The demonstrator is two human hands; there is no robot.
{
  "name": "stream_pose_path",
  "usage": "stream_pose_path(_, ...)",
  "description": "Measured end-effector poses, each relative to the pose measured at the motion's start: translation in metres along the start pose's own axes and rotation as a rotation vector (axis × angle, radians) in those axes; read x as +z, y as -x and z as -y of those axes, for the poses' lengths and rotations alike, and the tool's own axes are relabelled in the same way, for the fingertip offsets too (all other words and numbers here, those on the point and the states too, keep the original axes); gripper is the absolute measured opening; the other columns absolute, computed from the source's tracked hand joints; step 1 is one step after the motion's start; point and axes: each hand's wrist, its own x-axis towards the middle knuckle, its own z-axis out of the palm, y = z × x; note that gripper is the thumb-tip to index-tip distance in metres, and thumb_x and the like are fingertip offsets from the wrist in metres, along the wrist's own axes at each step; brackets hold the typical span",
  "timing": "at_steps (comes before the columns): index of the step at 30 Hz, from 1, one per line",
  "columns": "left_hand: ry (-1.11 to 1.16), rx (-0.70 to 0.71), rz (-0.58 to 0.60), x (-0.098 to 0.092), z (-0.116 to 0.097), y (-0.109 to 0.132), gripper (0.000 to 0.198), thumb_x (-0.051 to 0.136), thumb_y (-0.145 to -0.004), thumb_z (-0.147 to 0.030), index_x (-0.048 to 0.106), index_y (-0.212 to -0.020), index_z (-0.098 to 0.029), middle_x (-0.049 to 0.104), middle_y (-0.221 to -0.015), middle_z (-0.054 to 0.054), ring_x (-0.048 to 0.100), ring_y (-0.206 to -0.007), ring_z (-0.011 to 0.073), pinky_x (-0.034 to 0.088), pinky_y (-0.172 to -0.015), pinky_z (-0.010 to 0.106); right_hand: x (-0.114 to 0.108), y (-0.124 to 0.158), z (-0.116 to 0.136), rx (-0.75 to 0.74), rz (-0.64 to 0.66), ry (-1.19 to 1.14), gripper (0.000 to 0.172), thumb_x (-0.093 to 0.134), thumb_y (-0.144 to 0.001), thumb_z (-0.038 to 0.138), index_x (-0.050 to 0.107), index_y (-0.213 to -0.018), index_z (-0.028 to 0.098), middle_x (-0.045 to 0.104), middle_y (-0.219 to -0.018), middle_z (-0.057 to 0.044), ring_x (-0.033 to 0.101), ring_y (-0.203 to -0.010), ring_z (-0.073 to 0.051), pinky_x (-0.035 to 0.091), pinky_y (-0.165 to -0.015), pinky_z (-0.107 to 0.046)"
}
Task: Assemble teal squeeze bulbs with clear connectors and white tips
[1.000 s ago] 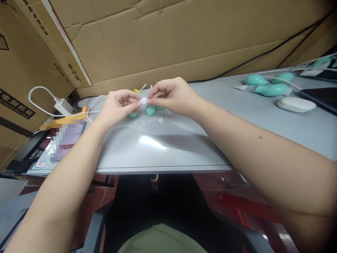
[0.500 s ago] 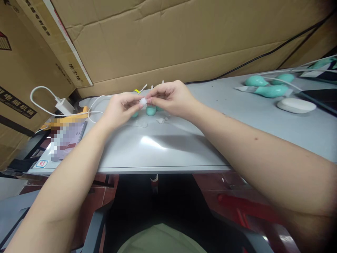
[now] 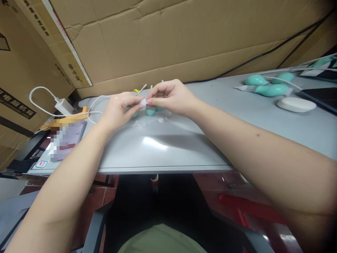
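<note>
It looked like an office or makeshift workroom: a grey desk (image 3: 184, 158) stood against cardboard (image 3: 184, 38), a charger (image 3: 64, 106) sat at one end, and a chair (image 3: 98, 225) with armrests faced it over red tiles (image 3: 210, 181).

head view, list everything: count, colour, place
desk: 1, grey, centre
held scrap: 1, white, centre
loose scraps: 2+, white, centre
bulbs: 6+, teal, centre, right
cardboard: 2+, brown, back, left
charger: 1, white, left
cables: several, white or black, left, right
bar: 1, orange, left
blurred slab: 1, purplish, left
tag: 1, yellow, centre
oval: 1, white, right
pad: 1, black, right
frame: 1, red, lower right
chair: 1, grey, bottom
shirt: 1, green, bottom
left hand: 1, bare, centre
right hand: 1, bare, centre
</note>
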Motion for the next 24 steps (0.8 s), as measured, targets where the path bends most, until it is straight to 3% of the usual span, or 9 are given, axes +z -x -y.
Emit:
stream_pose_path(11, -0.148, 0.194, 0.023, -0.0011, 0.0028, -0.0005, 0.048, 0.075, -0.116, -0.065, 0.097, -0.096, -0.027, 0.078, -0.082, 0.007, 0.068, -0.073, 0.0206, 0.051, -0.074, 0.035, -0.0066, 0.0012, 0.0028, 0.078, 0.118, -0.064, 0.033, 0.119, -0.086, 0.033, 0.088, -0.087, 0.023, 0.09, -0.088, -0.006, 0.084, -0.082, -0.021, 0.075, -0.083, -0.037)
stream_pose_path(17, -0.168, 0.258, 0.007, 0.0008, 0.0025, 0.0017, 0.038, 0.074, -0.118, -0.053, 0.099, -0.103, -0.028, 0.079, -0.084, 0.007, 0.067, -0.073, 0.0192, 0.051, -0.073, 0.035, -0.0054, 0.0013, 0.0017, 0.11, 0.108, -0.068, 0.038, 0.121, -0.083, 0.03, 0.084, -0.087, 0.021, 0.09, -0.09, -0.008, 0.086, -0.084, -0.022, 0.076, -0.086, -0.037)
stream_pose_path(24, -0.131, 0.257, -0.02, 0.0004, 0.0003, 0.0009, 0.045, 0.074, -0.118, -0.065, 0.101, -0.103, -0.031, 0.083, -0.088, 0.008, 0.07, -0.075, 0.0196, 0.054, -0.074, 0.036, -0.0074, -0.0005, -0.0019, 0.128, 0.12, -0.183, 0.057, 0.129, -0.069, 0.048, 0.085, -0.091, 0.02, 0.09, -0.087, -0.006, 0.086, -0.081, -0.019, 0.075, -0.079, -0.03)
